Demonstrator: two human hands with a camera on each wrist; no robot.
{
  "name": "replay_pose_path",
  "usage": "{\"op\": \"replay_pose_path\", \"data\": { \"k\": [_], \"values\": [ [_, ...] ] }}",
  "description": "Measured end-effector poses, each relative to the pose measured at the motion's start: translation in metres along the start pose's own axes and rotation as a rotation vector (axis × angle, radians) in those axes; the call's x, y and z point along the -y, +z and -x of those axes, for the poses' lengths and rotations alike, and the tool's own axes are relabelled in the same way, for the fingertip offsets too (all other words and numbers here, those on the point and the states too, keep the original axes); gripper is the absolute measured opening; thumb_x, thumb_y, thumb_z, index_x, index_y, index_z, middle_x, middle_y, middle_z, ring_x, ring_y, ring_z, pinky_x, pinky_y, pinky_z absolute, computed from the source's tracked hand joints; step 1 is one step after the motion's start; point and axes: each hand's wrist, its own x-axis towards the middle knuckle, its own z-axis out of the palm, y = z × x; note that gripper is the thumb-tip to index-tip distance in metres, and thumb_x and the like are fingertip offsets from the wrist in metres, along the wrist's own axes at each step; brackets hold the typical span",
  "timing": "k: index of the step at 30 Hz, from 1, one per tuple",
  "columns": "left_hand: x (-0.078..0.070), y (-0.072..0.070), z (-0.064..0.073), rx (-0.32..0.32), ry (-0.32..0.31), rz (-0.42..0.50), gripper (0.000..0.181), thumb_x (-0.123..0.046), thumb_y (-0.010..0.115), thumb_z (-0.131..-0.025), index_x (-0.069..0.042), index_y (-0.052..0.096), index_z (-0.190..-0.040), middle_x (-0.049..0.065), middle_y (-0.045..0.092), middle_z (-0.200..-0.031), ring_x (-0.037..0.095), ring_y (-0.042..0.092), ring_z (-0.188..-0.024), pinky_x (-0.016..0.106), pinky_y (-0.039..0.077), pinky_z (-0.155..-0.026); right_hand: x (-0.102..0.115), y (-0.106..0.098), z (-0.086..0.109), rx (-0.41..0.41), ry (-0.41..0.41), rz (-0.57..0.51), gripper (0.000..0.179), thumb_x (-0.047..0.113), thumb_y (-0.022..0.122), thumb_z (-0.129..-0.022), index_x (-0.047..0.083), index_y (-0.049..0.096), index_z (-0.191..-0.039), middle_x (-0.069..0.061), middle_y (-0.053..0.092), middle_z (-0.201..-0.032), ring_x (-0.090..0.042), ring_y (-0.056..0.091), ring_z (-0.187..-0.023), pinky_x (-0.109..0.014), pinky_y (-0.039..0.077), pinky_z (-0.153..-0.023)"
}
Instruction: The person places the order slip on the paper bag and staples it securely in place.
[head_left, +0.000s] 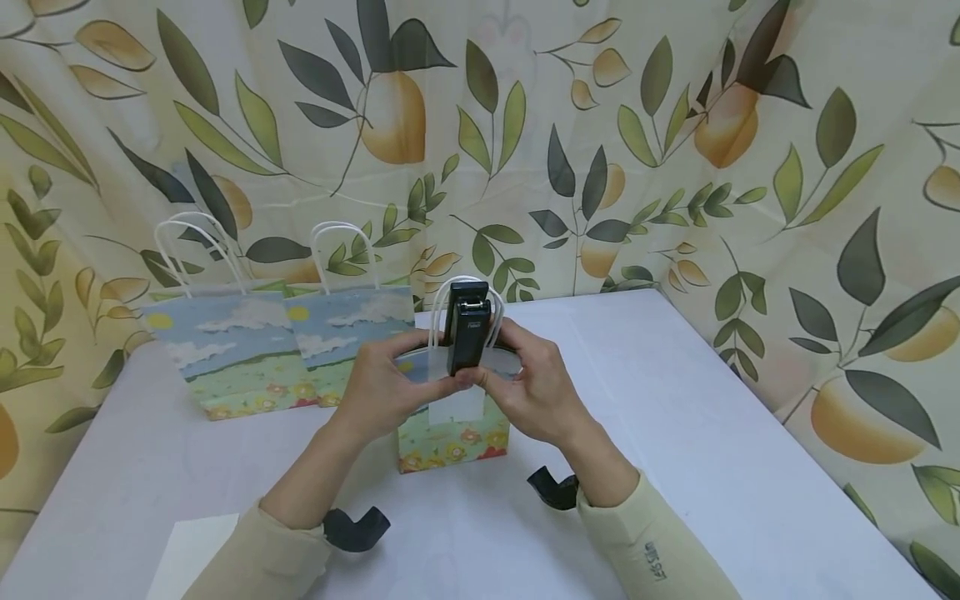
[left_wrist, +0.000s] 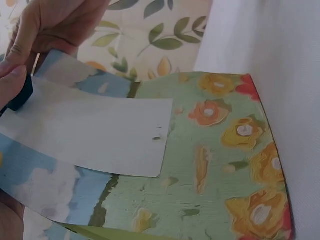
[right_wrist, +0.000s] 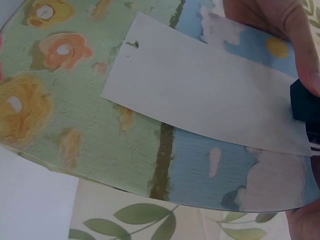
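Note:
A black stapler [head_left: 468,329] stands upright over the top edge of a small paper gift bag [head_left: 453,446] with a painted sky and flower meadow. My left hand [head_left: 386,383] and right hand [head_left: 536,387] hold it from either side, both thumbs pressed together at its lower end and the other fingers partly hidden behind the bag. Beneath the stapler, a blank white card [left_wrist: 120,130] lies against the bag's front. Its free end shows small marks in both wrist views. White twisted handles rise around the stapler.
Two matching gift bags, one at the left [head_left: 232,358] and one beside it [head_left: 352,321], stand at the back left with handles up. A white sheet [head_left: 195,546] lies at the front left of the white-covered table [head_left: 622,358]. A patterned curtain [head_left: 525,125] hangs behind.

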Motion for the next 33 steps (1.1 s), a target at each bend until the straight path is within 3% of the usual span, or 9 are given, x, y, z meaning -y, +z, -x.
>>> {"op": "replay_pose_path", "data": {
  "k": [7, 12, 19, 28, 33],
  "values": [
    [-0.008, 0.000, 0.002, -0.002, 0.010, -0.045, 0.043, -0.025, 0.092, -0.079, -0.020, 0.077, -0.119, -0.003, 0.078, -0.118, 0.018, 0.071, -0.117, 0.047, 0.054, -0.101, 0.002, 0.001, 0.001, 0.005, -0.024, 0.017, 0.045, 0.007, 0.083, -0.086, 0.005, 0.066, -0.128, -0.007, 0.073, -0.122, -0.023, 0.071, -0.116, -0.040, 0.057, -0.100],
    [-0.006, 0.002, 0.002, -0.011, 0.094, -0.068, 0.042, -0.022, 0.090, -0.082, -0.017, 0.077, -0.122, 0.000, 0.078, -0.118, 0.019, 0.073, -0.113, 0.041, 0.059, -0.093, 0.001, 0.002, 0.000, -0.009, -0.029, 0.021, 0.046, 0.006, 0.082, -0.086, 0.004, 0.064, -0.129, -0.009, 0.072, -0.121, -0.023, 0.071, -0.113, -0.040, 0.058, -0.098],
    [-0.001, 0.004, 0.002, -0.029, 0.221, -0.064, 0.041, -0.019, 0.089, -0.084, -0.015, 0.076, -0.123, 0.001, 0.078, -0.117, 0.017, 0.074, -0.113, 0.037, 0.059, -0.094, 0.000, 0.003, 0.000, -0.011, -0.024, 0.015, 0.049, 0.005, 0.083, -0.086, 0.003, 0.062, -0.130, -0.009, 0.072, -0.121, -0.022, 0.070, -0.112, -0.041, 0.057, -0.098],
    [0.003, 0.007, 0.003, -0.043, 0.265, -0.050, 0.036, -0.011, 0.085, -0.086, -0.011, 0.076, -0.121, 0.005, 0.079, -0.114, 0.020, 0.076, -0.105, 0.038, 0.062, -0.085, -0.002, 0.006, 0.000, -0.035, -0.028, -0.003, 0.047, 0.004, 0.083, -0.085, 0.003, 0.064, -0.128, -0.011, 0.073, -0.118, -0.024, 0.073, -0.106, -0.044, 0.061, -0.088],
    [0.002, 0.006, 0.001, -0.014, 0.238, -0.039, 0.036, -0.013, 0.085, -0.086, -0.011, 0.076, -0.121, 0.004, 0.079, -0.115, 0.020, 0.076, -0.104, 0.037, 0.061, -0.086, -0.003, 0.004, -0.001, -0.032, -0.031, 0.002, 0.047, 0.004, 0.084, -0.084, 0.003, 0.065, -0.127, -0.010, 0.073, -0.118, -0.023, 0.073, -0.107, -0.043, 0.061, -0.090]
  ]
}}
